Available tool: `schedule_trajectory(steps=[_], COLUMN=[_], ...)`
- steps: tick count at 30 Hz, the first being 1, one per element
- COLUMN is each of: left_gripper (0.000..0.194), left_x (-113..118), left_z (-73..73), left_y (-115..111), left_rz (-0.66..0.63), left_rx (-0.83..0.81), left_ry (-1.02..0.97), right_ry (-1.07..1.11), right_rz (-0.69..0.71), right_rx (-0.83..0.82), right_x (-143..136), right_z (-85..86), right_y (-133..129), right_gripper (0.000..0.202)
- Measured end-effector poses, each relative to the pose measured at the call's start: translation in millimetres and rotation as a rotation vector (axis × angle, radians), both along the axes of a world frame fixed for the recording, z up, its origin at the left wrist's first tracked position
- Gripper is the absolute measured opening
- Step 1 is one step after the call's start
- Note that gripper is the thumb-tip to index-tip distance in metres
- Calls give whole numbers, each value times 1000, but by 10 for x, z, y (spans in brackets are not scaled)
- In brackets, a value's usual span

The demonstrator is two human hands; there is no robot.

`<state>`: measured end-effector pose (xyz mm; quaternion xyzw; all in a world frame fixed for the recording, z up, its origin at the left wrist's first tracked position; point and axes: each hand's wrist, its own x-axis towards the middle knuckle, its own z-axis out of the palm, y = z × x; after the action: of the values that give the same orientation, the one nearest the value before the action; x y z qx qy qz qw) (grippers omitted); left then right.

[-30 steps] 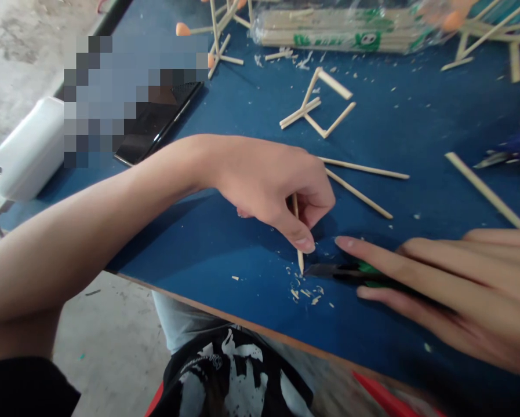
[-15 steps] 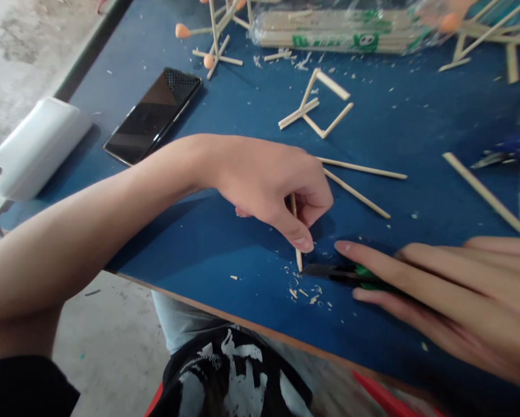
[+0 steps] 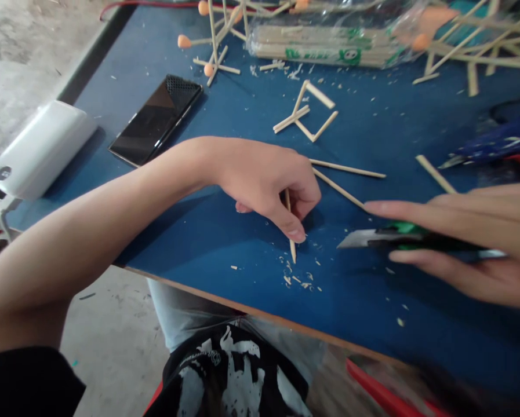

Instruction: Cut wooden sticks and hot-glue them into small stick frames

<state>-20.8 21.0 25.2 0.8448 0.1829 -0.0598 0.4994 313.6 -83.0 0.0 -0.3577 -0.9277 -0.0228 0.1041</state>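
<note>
My left hand (image 3: 273, 185) is closed around a thin wooden stick (image 3: 293, 250), whose pointed end shows below the thumb near the blue table. Shavings (image 3: 301, 282) lie scattered just below that tip. To the right, my right hand (image 3: 472, 237) grips a green and black utility knife (image 3: 410, 236) between thumb and fingers. Its blade (image 3: 357, 238) is out and points left, apart from the stick. Two more thin sticks (image 3: 351, 168) extend from behind my left hand's knuckles; their other ends are hidden.
A black phone (image 3: 151, 124) and a white power bank (image 3: 40, 147) lie at left. Farther back are joined short sticks (image 3: 314, 119), a plastic-wrapped bundle of sticks (image 3: 320, 43) and stick frames with orange tips (image 3: 211, 63). A blue tool (image 3: 498, 139) lies at right.
The knife has moved right and up, away from the stick's tip. My left hand keeps its hold on the stick. The whole view has shifted slightly.
</note>
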Motion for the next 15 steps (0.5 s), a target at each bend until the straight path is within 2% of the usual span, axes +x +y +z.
schedule_trajectory(steps=[2, 5, 8, 12, 15], left_gripper=[23, 26, 28, 29, 23], left_x=[-14, -33, -46, -121, -314], left_z=[7, 66, 200, 485, 692], left_y=[8, -3, -47, -143, -288], left_rz=[77, 3, 16, 193, 210], left_rx=[39, 127, 205, 359, 461], left_ry=[-21, 11, 5, -75, -68], right_ry=[39, 22, -94, -186, -195], right_rz=[94, 150, 149, 0, -221], right_rx=[90, 250, 344, 261, 267], right_x=[5, -95, -134, 99, 439], right_z=[73, 199, 311, 367, 263], right_y=[91, 130, 50, -239, -556], right_gripper=[56, 43, 33, 44, 49])
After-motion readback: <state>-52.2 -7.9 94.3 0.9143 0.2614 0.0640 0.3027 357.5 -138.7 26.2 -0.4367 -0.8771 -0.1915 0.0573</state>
